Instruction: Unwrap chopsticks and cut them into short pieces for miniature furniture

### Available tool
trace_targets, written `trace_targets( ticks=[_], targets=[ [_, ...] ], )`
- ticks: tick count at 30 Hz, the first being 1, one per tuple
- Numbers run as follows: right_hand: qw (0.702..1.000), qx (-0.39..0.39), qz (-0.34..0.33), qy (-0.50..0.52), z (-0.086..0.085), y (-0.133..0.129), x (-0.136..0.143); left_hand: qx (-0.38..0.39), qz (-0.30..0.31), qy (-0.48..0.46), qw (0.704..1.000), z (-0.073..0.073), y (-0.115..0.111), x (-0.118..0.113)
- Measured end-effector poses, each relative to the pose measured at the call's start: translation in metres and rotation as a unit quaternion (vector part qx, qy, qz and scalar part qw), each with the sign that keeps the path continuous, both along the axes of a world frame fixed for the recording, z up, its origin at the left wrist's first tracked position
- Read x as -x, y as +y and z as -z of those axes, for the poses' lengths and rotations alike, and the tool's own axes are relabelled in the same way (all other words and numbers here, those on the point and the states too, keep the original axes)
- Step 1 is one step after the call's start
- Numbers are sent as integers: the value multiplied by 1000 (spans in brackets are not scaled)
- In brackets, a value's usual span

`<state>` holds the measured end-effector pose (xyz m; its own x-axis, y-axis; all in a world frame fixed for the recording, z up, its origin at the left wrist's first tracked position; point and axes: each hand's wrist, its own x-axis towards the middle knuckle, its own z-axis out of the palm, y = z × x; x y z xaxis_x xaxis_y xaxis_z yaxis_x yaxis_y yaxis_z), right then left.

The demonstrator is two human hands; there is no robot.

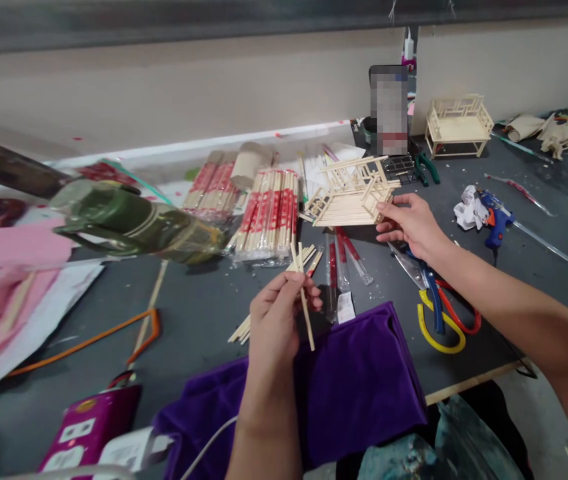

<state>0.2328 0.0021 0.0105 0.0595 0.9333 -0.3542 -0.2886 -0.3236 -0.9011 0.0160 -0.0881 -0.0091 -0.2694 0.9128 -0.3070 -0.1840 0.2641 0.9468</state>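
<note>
My left hand (284,303) is closed round a pair of thin wooden chopsticks (307,313), held above a purple cloth (359,380). Beneath and behind that hand, several loose chopsticks (241,330) lie on the dark table. My right hand (407,223) grips the near right corner of a miniature bench (349,203) built from small sticks, with slatted seat and lattice back. The bench is tilted and seems raised off the table. Just below my right hand lie scissors with yellow and red handles (439,347).
Wrapped chopstick bundles (267,213) lie behind my left hand. A finished miniature bench (459,127) stands at the back right, near green-handled pliers (428,168) and a phone (389,107). A blue glue gun (499,220) lies right. A green jug (114,213) and orange-framed saw (89,340) are left.
</note>
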Motion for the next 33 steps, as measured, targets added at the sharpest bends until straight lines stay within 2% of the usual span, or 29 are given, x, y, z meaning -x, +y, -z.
trace_targets(
  ticks=[23,33],
  targets=[
    [999,33,3,12,-10,-1,-1,-5,20,14,1000,3,0,1],
    [1000,26,1,16,-5,1,-4,-1,23,4,1000,4,0,1]
  ],
)
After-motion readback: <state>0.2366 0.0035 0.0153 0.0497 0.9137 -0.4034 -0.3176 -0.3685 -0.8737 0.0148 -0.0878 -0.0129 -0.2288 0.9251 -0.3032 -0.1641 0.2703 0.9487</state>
